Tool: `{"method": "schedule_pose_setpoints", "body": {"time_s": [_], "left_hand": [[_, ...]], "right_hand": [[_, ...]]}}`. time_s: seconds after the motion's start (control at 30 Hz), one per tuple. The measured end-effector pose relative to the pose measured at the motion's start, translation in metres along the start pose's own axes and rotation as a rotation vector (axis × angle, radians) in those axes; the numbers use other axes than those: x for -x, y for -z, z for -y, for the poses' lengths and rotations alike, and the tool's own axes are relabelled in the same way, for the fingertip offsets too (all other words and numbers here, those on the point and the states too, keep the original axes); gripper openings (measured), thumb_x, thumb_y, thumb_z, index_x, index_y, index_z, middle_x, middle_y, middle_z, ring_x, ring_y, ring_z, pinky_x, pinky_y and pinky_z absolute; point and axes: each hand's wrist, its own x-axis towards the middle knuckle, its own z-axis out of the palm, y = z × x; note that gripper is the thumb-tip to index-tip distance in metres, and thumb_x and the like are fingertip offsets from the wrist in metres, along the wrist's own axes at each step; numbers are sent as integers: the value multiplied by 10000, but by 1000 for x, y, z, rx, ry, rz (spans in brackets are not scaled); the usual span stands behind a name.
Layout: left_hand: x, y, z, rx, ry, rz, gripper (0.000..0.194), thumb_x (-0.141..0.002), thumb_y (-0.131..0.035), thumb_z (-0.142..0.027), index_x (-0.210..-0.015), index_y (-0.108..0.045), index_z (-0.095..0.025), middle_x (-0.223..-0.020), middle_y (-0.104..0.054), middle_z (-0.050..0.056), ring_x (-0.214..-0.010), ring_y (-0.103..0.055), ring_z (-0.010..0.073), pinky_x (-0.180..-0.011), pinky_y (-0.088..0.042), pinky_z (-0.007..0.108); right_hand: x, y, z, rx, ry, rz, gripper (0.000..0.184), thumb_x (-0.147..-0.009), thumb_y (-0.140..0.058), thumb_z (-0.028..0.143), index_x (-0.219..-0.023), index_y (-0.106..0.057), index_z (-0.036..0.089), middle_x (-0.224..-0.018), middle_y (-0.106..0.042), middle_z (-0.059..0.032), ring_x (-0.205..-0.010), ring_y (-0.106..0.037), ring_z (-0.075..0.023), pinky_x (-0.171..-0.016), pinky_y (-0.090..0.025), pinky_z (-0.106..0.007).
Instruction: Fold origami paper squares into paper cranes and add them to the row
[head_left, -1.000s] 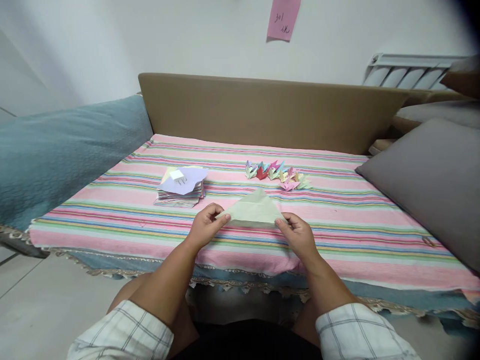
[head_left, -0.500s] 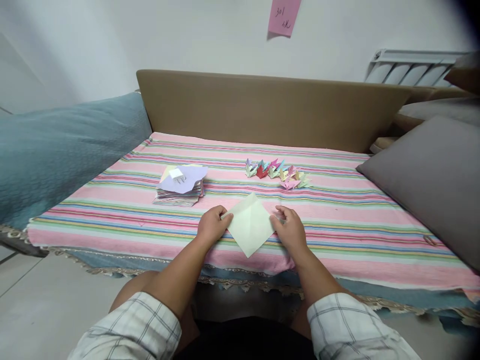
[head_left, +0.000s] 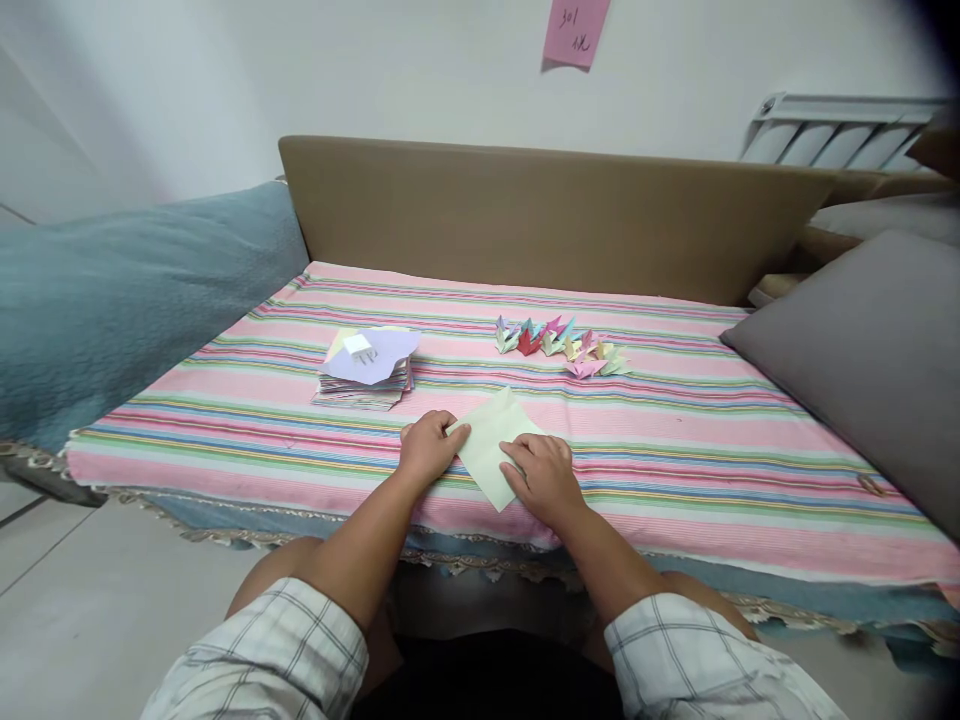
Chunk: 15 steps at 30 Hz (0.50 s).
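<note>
Your left hand [head_left: 431, 445] has its grip pinching the left corner of a pale green sheet [head_left: 480, 440], thumb on top and fingers at the rim. Your right hand [head_left: 546, 480] lies over the right part of that sheet, thumb and forefinger a little apart near its middle; whether this grip pinches any paper you cannot tell from here, since the hand covers the right corner. The sheet is on the striped cloth [head_left: 225, 420] that covers the seat, close to the front edge and about midway along it, turned so that one corner points at the front edge and the opposite one at the back edge. Toward the left edge of the cloth, beyond your left hand, stands a stack of paper [head_left: 356, 392] with a lilac sheet [head_left: 386, 352] on top and a white plug [head_left: 358, 345] resting on that. Between your sheet and the back edge, a little right of the middle, sits a cluster of folded paper pieces [head_left: 529, 342] in red, pink, blue, yellow and green. A grey cushion [head_left: 862, 330] leans over the right edge of the cloth
</note>
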Motion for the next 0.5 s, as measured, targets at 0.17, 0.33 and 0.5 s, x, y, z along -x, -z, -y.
{"method": "schedule_pose_setpoints", "body": {"time_s": [0.17, 0.33, 0.5], "left_hand": [[2, 0, 3, -64, -38, 36, 360, -742, -550, -540, -648, -644, -205, -879, -571, 7, -908, -541, 193, -842, -330, 351], [9, -1, 0, -139, -83, 120, 353, -660, -626, -560, -630, -649, -209, -881, -555, 7, -929, -521, 214, -883, -292, 385], [14, -2, -6, -140, -77, 130, 303, -658, -650, -488, -604, -620, -191, -915, -566, 4, -946, -514, 209, -936, -254, 399]], "right_hand": [[1, -2, -1, -6, 4, -4, 275, -872, -486, 348, -1103, -604, 256, -981, -588, -44, -925, -478, -202, -876, -274, -376], [1, -4, -3, -11, 7, -11, 279, -876, -477, 356, -1108, -600, 262, -987, -584, -50, -932, -474, -208, -876, -276, -382], [1, -4, -3, -9, 0, 7, 288, -875, -476, 364, -1115, -594, 259, -992, -584, -46, -933, -481, -208, -876, -284, -383]]}}
